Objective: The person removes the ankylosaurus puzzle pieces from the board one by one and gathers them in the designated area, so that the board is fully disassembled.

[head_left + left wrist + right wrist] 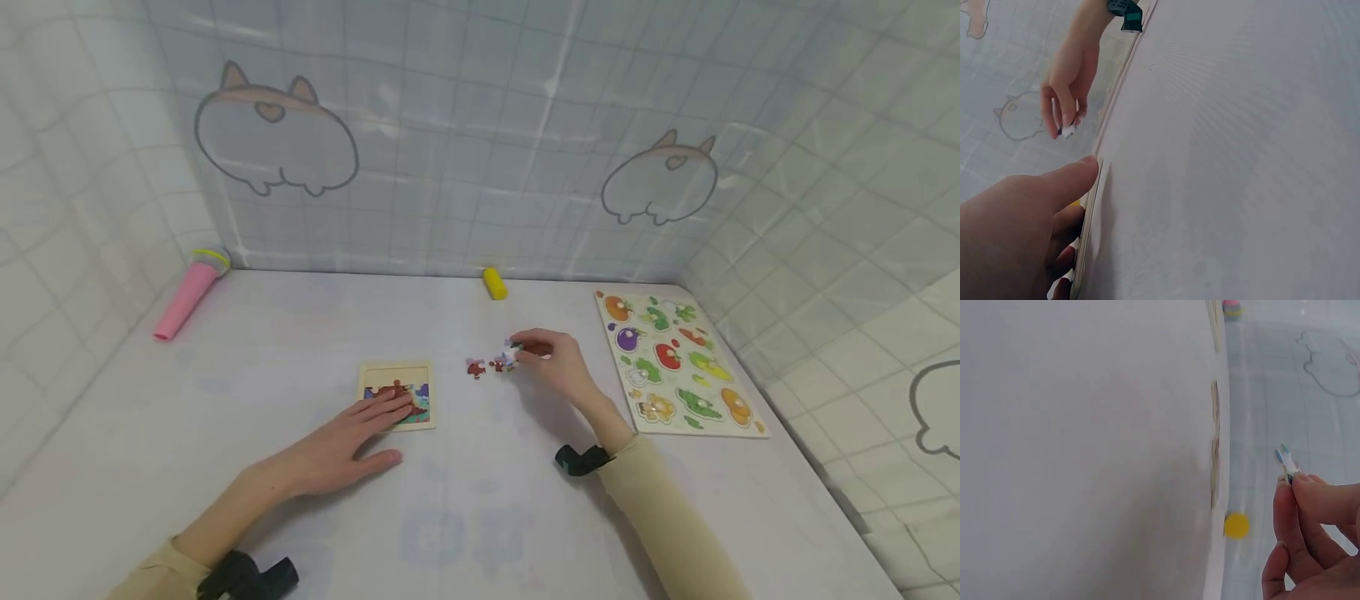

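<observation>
My left hand (348,446) lies with straight fingers across a small wooden jigsaw tray (397,367), partly covering the picture in it. Brown, blue and teal pieces show in the tray, and its upper part is bare wood. Between finger and thumb my right hand (558,367) pinches a jigsaw piece (1287,462), held above the table in the right wrist view. Just left of that hand, a brown jigsaw piece (476,367) and a few others, bunched together (501,363), lie on the table. How many are bunched there is hard to tell.
A vegetable peg board (667,354) lies at the right of the white table (457,517). A pink toy microphone (189,296) is at the far left, and a yellow cylinder (495,284) lies by the back wall. Tiled sheeting encloses the back and sides.
</observation>
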A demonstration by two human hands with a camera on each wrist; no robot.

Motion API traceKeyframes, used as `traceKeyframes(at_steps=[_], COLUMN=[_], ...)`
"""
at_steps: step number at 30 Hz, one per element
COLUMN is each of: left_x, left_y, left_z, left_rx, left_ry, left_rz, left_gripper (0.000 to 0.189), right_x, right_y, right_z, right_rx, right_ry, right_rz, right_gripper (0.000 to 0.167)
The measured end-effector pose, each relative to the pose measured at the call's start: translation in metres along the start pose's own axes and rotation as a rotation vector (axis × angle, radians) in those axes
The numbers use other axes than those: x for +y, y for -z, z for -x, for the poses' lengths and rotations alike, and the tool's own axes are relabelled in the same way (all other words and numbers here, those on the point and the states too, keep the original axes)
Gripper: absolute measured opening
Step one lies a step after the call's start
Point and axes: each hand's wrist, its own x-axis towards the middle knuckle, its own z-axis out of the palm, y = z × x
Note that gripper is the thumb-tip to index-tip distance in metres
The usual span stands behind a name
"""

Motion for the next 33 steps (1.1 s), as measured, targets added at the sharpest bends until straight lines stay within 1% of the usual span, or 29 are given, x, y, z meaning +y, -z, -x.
traceKeyframes(at_steps=[3,9,13,19,27,33], left_x=[-0.001,-0.002,-0.001,-0.001,-0.001,-0.002], left_y=[0.0,0.001,0.0,-0.001,-0.002,-0.001], left_z=[0.001,0.001,0.0,-0.001,-0.002,-0.002], left_rx=[0.006,0.027,0.02,0.002,-0.004,-0.003], left_ry=[-0.006,-0.018,-0.013,0.005,0.005,0.003], left_rz=[-0.007,-0.031,-0.026,-0.022,-0.019,-0.016], left_gripper=[0.068,0.068,0.068,0.069,0.069,0.069], right_x=[0.01,0.023,0.027,0.036,0.04,0.042], right_y=[0.008,0.008,0.009,0.011,0.015,0.013], right_z=[0.003,0.001,0.001,0.002,0.001,0.002], right_rx=[0.021,0.04,0.047,0.055,0.033,-0.009], right_ry=[-0.029,-0.063,-0.071,-0.078,-0.04,-0.041], right_rz=[0.001,0.057,0.092,0.101,0.134,0.142], right_gripper=[0.024,0.022,0.019,0.018,0.019,0.023])
